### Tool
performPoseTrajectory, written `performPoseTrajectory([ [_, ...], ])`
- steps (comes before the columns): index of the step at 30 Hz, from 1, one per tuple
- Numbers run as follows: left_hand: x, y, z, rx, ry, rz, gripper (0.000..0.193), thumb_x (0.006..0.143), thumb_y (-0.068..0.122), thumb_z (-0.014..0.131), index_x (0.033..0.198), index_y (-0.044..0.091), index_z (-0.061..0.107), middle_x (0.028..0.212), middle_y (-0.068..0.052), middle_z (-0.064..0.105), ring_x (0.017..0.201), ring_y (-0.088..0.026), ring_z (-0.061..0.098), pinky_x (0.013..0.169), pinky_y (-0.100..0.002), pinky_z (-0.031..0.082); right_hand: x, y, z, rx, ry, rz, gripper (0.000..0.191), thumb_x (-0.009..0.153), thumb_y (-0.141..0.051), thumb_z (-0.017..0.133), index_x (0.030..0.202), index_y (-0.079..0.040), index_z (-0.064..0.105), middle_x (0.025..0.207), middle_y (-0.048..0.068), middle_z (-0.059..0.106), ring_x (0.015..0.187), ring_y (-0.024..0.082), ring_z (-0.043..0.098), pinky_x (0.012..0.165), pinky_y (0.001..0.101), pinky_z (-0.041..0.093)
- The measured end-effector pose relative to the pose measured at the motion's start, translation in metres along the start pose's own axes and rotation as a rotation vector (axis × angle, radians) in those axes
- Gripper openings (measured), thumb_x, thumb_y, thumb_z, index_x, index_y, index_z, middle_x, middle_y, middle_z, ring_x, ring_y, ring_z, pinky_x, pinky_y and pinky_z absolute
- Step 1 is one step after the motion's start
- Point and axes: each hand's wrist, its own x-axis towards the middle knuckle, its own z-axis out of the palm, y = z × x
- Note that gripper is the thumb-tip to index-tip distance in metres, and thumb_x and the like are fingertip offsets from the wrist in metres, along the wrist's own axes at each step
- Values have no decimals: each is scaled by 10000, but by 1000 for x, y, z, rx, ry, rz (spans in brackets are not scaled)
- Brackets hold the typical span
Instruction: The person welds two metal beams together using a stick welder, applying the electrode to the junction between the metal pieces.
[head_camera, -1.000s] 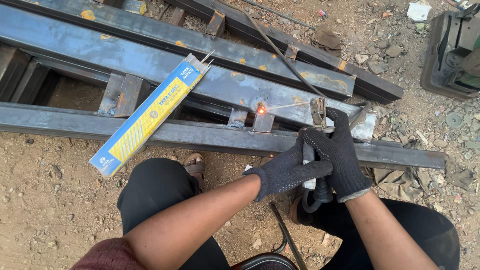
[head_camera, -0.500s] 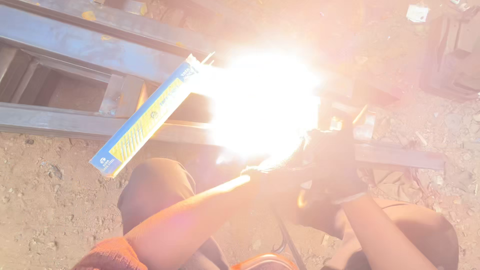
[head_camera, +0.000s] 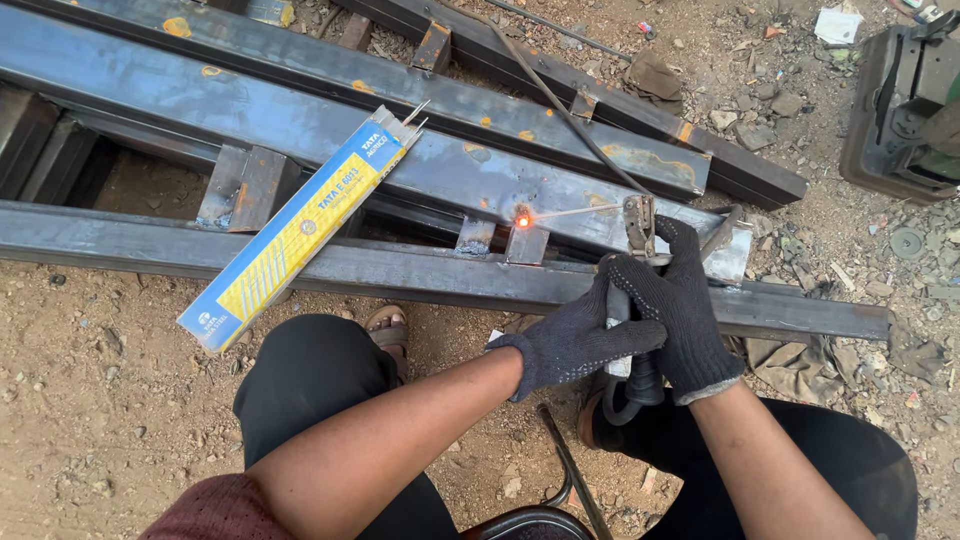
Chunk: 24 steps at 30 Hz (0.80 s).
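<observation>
Head view: both gloved hands, left (head_camera: 575, 340) and right (head_camera: 680, 310), have their fingers clenched round the holder (head_camera: 637, 225), hiding its grip. Its rod (head_camera: 575, 212) reaches left, tip glowing on a steel bracket (head_camera: 527, 243) between the beams (head_camera: 300, 120). The rod box (head_camera: 295, 230) is cut by no edge.

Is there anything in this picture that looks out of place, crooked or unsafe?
Yes. The blue and yellow electrode box lies askew across the steel beams, one end hanging over the dirt, rods poking out. Both gloved hands, left hand and right hand, grip the electrode holder near the glowing weld spot, beside a sandalled foot.
</observation>
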Motion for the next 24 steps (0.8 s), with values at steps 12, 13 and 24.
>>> performPoseTrajectory([
  [12, 1, -2, 0, -40, -41, -16, 839, 925, 544, 662, 1515, -28, 490, 1370, -186, 661, 1281, -261, 617, 1099, -382, 456, 1, -2, 0, -80, 1, -9, 530, 871, -117, 734, 1325, -51, 468, 995, 95, 663, 834, 153, 677, 685, 292, 584],
  [13, 0, -1, 1, -95, -33, -12, 858, 912, 535, 680, 1516, -27, 443, 1383, -185, 646, 1290, -261, 603, 1104, -384, 457, 1, -2, 1, -78, 3, -7, 528, 872, -118, 734, 1324, -53, 469, 998, 93, 657, 835, 153, 674, 683, 293, 583],
  [24, 0, 4, -3, -5, 45, 81, 976, 877, 540, 709, 1565, 3, 271, 1450, -185, 538, 1343, -237, 523, 1126, -366, 421, 0, 3, 4, -84, 80, -97, 514, 905, -89, 729, 1350, -50, 476, 1059, 104, 654, 858, 152, 680, 692, 288, 598],
])
